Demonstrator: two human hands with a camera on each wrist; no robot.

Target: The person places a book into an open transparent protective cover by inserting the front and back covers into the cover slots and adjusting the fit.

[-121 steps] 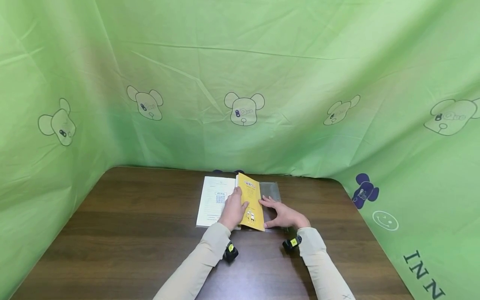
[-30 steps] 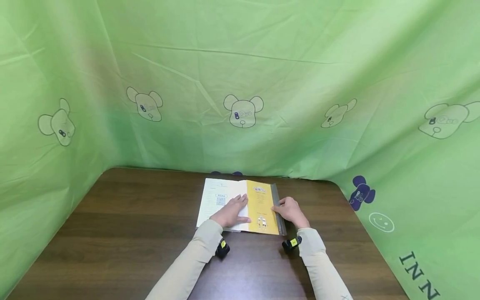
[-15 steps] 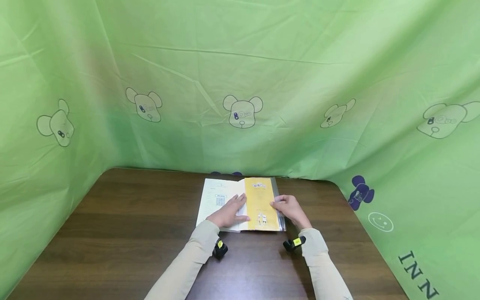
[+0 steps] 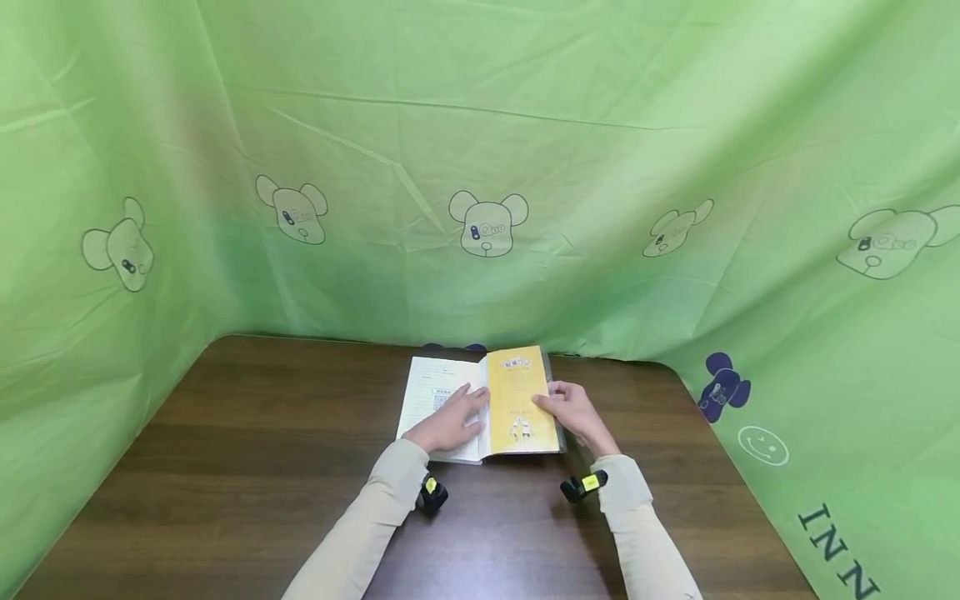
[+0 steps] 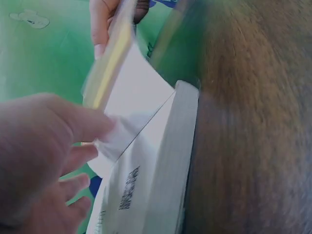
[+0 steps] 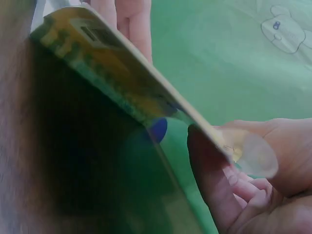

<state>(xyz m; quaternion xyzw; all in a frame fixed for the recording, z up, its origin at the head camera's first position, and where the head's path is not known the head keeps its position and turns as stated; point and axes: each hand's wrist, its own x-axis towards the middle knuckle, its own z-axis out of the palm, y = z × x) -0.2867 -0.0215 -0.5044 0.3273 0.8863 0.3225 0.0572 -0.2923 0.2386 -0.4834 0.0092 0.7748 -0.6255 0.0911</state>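
Observation:
A thick book lies open on the table, its white printed page (image 4: 423,383) on the left. Its yellow cover (image 4: 517,396) on the right is tilted up off the table, as the left wrist view also shows. Clear plastic (image 6: 261,156) wraps the cover's outer edge. My right hand (image 4: 573,410) pinches that edge between thumb and fingers. My left hand (image 4: 453,419) rests on the white page beside the fold, its fingers fairly straight. Seen from the right wrist, the cover's patterned outside (image 6: 109,63) faces the table, with dark shadow beneath it.
The brown wooden table (image 4: 262,467) extends around the book. A green curtain (image 4: 360,167) with printed bear heads hangs behind and at both sides. Black wrist cameras (image 4: 432,493) sit at both cuffs.
Four seconds ago the left hand held the yellow cover while the plastic lay apart at right. Now plastic lines its edge. Since half a second ago, the right hand has raised the cover slightly.

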